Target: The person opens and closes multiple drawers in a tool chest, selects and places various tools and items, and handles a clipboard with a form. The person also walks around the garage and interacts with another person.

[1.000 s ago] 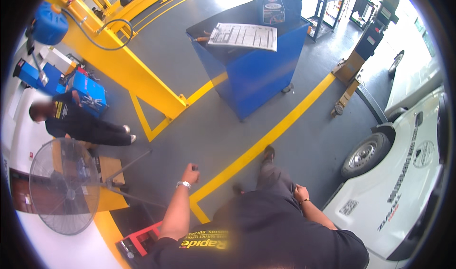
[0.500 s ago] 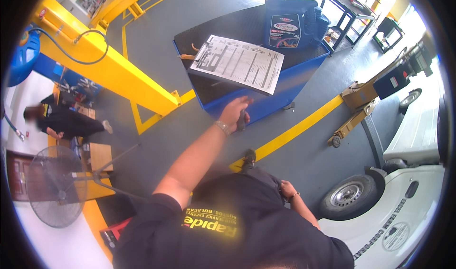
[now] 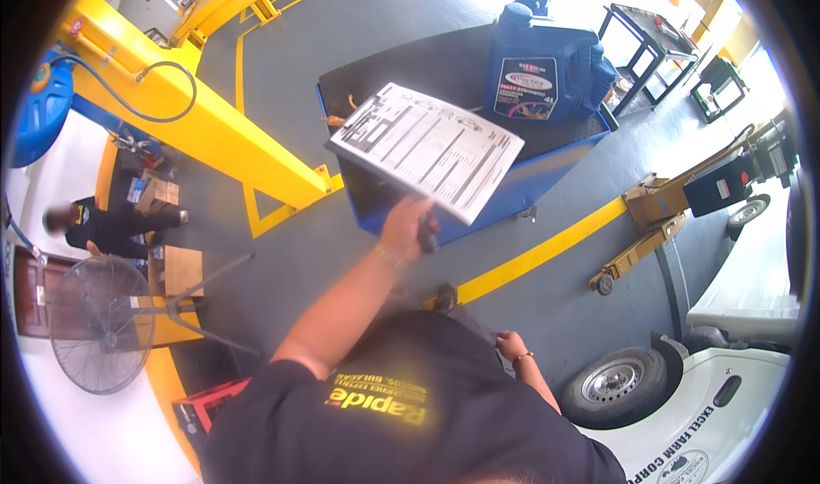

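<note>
1. Paper form (image 3: 440, 146) lies on a dark clipboard (image 3: 376, 167) at the near side of the table (image 3: 410, 57), a blue cart with a dark ribbed top; the board probably serves as stiff backing for the sheet.
2. Left hand (image 3: 407, 229) is at the clipboard's near edge. Its fingers curl closed round a small dark object (image 3: 428, 234), too blurred to identify; whether they also grip the board I cannot tell.
3. Right hand (image 3: 512, 346) hangs low by the person's side, fingers seemingly bent; how far open they are, and whether they hold anything, I cannot tell.
4. Blue jugs (image 3: 551, 46) stand upright, caps uppermost, on the table beyond the form, presumably to keep their contents from leaking.
5. Front jug bears a dark label (image 3: 525, 89) with a pale oval and lines of lettering.
6. Form printing is black on white, with small vehicle drawings and ruled rows, mostly too fine to read.
7. Black shirt (image 3: 478, 416) carries yellow lettering, inverted from this view; the white vehicle (image 3: 683, 390) has dark lettering and a round emblem.
</note>
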`<action>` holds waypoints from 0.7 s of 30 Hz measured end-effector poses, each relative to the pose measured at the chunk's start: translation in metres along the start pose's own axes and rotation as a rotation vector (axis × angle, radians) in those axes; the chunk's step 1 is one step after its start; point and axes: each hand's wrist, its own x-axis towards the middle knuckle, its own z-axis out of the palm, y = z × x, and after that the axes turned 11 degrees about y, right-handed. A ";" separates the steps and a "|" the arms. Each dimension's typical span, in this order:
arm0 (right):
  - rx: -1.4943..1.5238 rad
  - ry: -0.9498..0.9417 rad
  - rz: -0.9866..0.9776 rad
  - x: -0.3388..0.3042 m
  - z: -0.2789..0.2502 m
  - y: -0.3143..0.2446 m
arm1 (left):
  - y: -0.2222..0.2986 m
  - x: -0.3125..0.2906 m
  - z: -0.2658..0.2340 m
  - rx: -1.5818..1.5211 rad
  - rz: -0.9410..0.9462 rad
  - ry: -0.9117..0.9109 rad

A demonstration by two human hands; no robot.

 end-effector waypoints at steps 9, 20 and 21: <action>0.064 0.771 -1.117 0.090 -0.123 -0.303 | 0.059 -0.142 -0.149 0.030 0.331 0.293; -0.529 0.561 -1.140 0.236 -0.110 -0.526 | -0.036 -0.300 -0.248 -0.425 0.525 1.038; -0.504 0.567 -1.169 0.226 -0.104 -0.536 | -0.053 -0.317 -0.255 -0.472 0.523 1.118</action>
